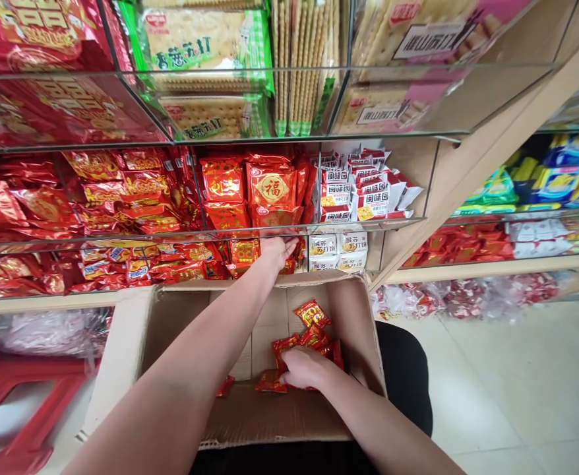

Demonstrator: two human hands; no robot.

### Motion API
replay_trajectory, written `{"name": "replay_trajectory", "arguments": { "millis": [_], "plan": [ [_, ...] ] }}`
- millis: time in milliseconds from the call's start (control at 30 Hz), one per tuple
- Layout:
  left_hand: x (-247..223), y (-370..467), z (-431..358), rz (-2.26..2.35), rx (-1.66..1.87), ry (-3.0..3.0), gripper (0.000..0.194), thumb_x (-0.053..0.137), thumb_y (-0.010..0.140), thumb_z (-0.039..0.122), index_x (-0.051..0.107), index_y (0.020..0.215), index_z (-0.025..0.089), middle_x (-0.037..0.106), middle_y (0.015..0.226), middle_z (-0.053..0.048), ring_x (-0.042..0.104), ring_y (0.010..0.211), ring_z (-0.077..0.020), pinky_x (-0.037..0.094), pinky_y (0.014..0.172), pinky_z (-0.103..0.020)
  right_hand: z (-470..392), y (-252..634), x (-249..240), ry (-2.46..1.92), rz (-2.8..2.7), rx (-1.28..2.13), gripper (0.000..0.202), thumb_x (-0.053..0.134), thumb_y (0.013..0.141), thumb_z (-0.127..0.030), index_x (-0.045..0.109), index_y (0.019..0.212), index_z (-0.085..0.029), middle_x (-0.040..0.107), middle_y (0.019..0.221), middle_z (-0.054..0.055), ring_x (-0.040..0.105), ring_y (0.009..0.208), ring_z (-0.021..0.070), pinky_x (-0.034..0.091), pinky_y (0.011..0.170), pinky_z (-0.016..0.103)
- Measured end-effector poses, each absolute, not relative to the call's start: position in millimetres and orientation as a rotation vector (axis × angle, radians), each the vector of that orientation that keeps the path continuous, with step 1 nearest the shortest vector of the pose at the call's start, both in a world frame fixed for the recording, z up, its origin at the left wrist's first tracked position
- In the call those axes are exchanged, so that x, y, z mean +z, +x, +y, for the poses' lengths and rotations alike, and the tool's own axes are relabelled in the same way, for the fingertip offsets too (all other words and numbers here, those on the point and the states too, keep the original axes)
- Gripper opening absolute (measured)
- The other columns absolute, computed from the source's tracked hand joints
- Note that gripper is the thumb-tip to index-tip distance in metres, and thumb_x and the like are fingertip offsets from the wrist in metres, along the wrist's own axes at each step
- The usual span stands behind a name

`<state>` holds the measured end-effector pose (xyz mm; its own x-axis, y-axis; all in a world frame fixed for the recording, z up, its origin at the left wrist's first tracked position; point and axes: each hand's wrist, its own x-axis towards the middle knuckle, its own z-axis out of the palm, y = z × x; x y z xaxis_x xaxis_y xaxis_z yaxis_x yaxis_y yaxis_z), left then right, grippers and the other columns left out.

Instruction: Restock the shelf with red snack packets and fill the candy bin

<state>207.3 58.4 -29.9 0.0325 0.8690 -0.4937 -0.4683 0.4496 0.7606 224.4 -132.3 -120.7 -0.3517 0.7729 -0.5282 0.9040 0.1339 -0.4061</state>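
Observation:
My left hand (277, 251) reaches over the far rim of a cardboard box (144, 336) into the bottom shelf compartment. Its fingers are stretched out beside small red snack packets (243, 251), with the fingertips partly behind the clear shelf front. Down in the box, my right hand (303, 367) is closed at a small pile of shiny red and gold snack packets (314, 336). The fingers curl onto the packets and partly hide them. One more red packet (225, 386) lies on the box floor to the left, half covered by my left forearm.
White packets (337, 252) sit right of my left hand. Above are red packets (272, 188), white-and-red packets (371, 198) and cracker packs (200, 43) behind clear dividers. A red plastic stool (32, 396) stands left. Bagged goods (462, 297) lie under the right shelf.

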Motion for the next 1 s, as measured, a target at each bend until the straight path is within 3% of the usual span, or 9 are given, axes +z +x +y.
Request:
{"name": "replay_trajectory", "arguments": {
  "millis": [267, 467, 733, 1000],
  "plan": [
    [-33.8, 204.4, 68.7, 1.199, 1.041, 0.467, 0.013, 0.044, 0.08, 0.013, 0.053, 0.089, 0.014, 0.062, 0.071, -0.003, 0.06, 0.058, -0.0107, 0.047, 0.052, -0.021, -132.4, 223.3, -115.0, 1.672, 2.187, -1.005, 0.039, 0.056, 0.065, -0.039, 0.061, 0.094, -0.014, 0.062, 0.092, 0.013, 0.059, 0.081, 0.0243, 0.046, 0.063, 0.029],
    [-35.4, 205.1, 70.9, 1.167, 1.003, 0.486, 0.022, 0.043, 0.082, 0.028, 0.052, 0.096, 0.013, 0.057, 0.086, -0.004, 0.056, 0.069, -0.0101, 0.048, 0.059, -0.026, -130.7, 225.2, -115.6, 1.691, 2.178, -0.983, 0.041, 0.057, 0.064, -0.04, 0.062, 0.094, -0.012, 0.062, 0.091, 0.014, 0.059, 0.08, 0.0252, 0.047, 0.063, 0.03],
    [-38.7, 201.4, 67.5, 1.154, 1.056, 0.521, 0.025, 0.043, 0.082, 0.027, 0.049, 0.101, 0.013, 0.055, 0.092, -0.005, 0.055, 0.073, -0.0115, 0.048, 0.062, -0.028, -132.2, 225.8, -113.9, 1.738, 2.194, -0.982, 0.04, 0.056, 0.064, -0.041, 0.062, 0.094, -0.015, 0.063, 0.09, 0.013, 0.06, 0.079, 0.0248, 0.047, 0.063, 0.03],
    [-38.1, 198.2, 79.5, 1.211, 1.057, 0.512, 0.024, 0.044, 0.082, 0.027, 0.049, 0.1, 0.013, 0.055, 0.091, -0.005, 0.054, 0.073, -0.0115, 0.047, 0.061, -0.028, -130.4, 224.3, -108.3, 1.716, 2.195, -0.987, 0.045, 0.06, 0.061, -0.039, 0.062, 0.095, -0.01, 0.062, 0.091, 0.016, 0.059, 0.082, 0.0269, 0.047, 0.067, 0.032]
  ]
}}
